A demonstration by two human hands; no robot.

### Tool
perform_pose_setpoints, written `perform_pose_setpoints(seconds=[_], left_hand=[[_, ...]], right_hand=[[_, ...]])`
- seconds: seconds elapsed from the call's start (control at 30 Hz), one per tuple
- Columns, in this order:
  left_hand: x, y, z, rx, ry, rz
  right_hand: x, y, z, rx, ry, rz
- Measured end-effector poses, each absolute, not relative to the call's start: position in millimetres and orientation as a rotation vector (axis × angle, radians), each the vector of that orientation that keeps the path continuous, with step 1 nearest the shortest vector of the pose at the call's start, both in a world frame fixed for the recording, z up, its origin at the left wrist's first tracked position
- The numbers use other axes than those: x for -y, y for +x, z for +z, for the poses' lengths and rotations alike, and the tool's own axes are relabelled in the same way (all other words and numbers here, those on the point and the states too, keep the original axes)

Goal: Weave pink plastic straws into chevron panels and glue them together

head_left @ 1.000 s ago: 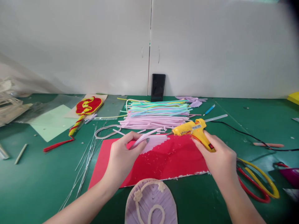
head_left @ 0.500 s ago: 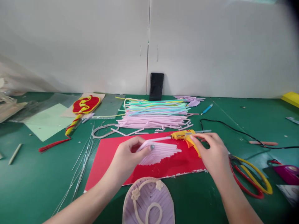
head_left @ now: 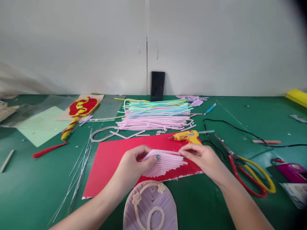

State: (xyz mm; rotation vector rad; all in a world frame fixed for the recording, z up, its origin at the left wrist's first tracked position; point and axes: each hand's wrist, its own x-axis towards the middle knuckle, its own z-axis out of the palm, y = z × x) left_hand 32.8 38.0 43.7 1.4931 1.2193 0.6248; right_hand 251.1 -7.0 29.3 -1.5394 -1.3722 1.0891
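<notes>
My left hand grips a panel of pale pink pipe cleaners, bent and laid side by side in a V pattern. Its thumb presses on the front near the bend. At the panel's upper right edge, my right hand pinches the end of the topmost strip between thumb and fingers. Beneath both hands lies a red board with a ragged white front edge. A yellow glue gun rests on the board's back right, a clear stick poking from its rear. Nearest me is a lilac oval piece with cream trim.
Behind the board lies a heap of pastel pipe cleaners, and a black phone leans on the wall. Scissors with red and yellow handles and a black cord are on the right. Thin wires and a red-yellow fan lie left.
My right hand has let go of the glue gun, which now lies on the board, and has moved left onto the strip's end. The view has shifted slightly.
</notes>
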Motion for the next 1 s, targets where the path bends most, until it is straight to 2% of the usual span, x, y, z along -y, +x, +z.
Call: perform_pose_setpoints(seconds=[1.0], left_hand=[[-33.3,35.5,34.9,-1.272,1.5,0.645]], right_hand=[[8.7,247.1,38.1,1.212,-1.601,1.135]])
